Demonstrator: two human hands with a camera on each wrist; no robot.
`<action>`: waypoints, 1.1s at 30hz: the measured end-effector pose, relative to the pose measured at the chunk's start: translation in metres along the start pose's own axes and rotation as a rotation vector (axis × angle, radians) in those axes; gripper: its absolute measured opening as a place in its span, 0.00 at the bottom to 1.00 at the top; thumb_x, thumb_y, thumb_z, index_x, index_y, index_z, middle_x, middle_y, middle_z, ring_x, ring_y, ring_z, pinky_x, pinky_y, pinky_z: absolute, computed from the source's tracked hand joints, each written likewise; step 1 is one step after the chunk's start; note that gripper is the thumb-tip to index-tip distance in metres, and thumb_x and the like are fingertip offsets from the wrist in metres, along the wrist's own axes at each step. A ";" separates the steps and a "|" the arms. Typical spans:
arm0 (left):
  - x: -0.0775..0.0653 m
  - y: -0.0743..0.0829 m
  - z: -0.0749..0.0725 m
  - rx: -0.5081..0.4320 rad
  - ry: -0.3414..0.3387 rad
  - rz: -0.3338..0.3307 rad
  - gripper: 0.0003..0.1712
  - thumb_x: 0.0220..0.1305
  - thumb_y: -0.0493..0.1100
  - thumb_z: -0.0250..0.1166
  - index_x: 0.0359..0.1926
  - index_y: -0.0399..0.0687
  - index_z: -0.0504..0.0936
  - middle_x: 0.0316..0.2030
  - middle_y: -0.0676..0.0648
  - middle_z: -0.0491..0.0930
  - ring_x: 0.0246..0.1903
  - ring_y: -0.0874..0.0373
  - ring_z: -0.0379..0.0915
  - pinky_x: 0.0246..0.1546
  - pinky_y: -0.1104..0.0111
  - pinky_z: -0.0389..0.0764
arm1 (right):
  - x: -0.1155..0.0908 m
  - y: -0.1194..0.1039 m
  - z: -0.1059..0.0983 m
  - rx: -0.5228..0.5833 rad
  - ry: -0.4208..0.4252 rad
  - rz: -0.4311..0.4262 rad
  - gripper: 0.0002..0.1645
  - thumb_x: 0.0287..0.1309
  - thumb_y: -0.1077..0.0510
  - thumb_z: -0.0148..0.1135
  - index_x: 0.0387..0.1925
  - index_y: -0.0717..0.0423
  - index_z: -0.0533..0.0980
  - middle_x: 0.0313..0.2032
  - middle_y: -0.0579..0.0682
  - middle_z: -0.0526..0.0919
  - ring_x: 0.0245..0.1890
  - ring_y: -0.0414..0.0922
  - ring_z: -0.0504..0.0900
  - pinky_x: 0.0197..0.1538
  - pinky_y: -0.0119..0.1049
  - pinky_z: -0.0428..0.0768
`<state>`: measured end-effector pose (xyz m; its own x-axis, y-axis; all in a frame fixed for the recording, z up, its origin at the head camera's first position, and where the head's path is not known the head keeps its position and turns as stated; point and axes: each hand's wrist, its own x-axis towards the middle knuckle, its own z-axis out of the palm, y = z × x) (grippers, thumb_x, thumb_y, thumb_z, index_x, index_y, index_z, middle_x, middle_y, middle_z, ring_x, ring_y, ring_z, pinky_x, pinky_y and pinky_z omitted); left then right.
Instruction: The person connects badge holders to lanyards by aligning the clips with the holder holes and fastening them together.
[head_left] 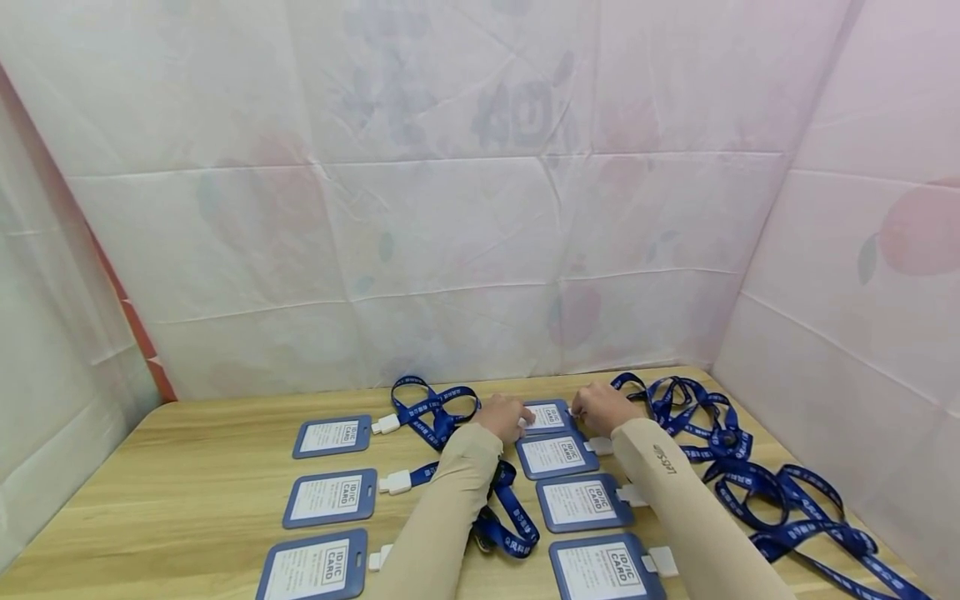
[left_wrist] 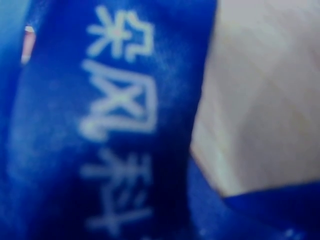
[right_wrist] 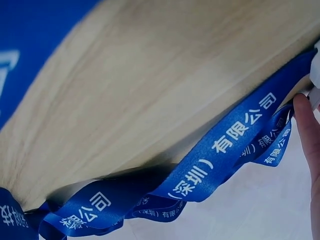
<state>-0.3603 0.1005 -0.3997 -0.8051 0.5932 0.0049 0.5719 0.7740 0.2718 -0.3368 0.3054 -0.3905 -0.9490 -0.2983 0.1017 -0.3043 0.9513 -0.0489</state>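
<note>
At the back of the table, my left hand point(head_left: 501, 418) holds the left edge of a blue badge holder point(head_left: 546, 416) with a white ID/IC card face. At that holder's right end, my right hand point(head_left: 604, 408) pinches a white clip point(right_wrist: 315, 72), which joins a blue lanyard point(right_wrist: 225, 142) printed with white characters. Fingers point(right_wrist: 306, 125) of the right hand show at the right edge of the right wrist view. Close to the left wrist camera hangs a blurred blue lanyard point(left_wrist: 115, 115); the left hand is out of that view.
Below the held badge, several more badge holders point(head_left: 576, 502) form a column. Three others point(head_left: 331, 436) line up at the left. Lanyards lie heaped at the right point(head_left: 780, 500) and between the columns point(head_left: 510, 508). White sheeting point(head_left: 450, 250) walls the table's back and sides.
</note>
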 end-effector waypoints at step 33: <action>-0.004 0.001 -0.003 0.014 -0.009 0.012 0.17 0.66 0.38 0.70 0.54 0.56 0.89 0.60 0.51 0.79 0.63 0.50 0.72 0.59 0.64 0.76 | 0.001 -0.001 0.000 0.049 -0.047 0.049 0.11 0.55 0.74 0.69 0.40 0.63 0.87 0.43 0.59 0.88 0.46 0.57 0.86 0.49 0.47 0.84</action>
<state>-0.3570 0.0976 -0.3963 -0.7968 0.6043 -0.0007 0.5837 0.7699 0.2580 -0.3377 0.3041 -0.3901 -0.9653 -0.2561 0.0509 -0.2601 0.9602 -0.1012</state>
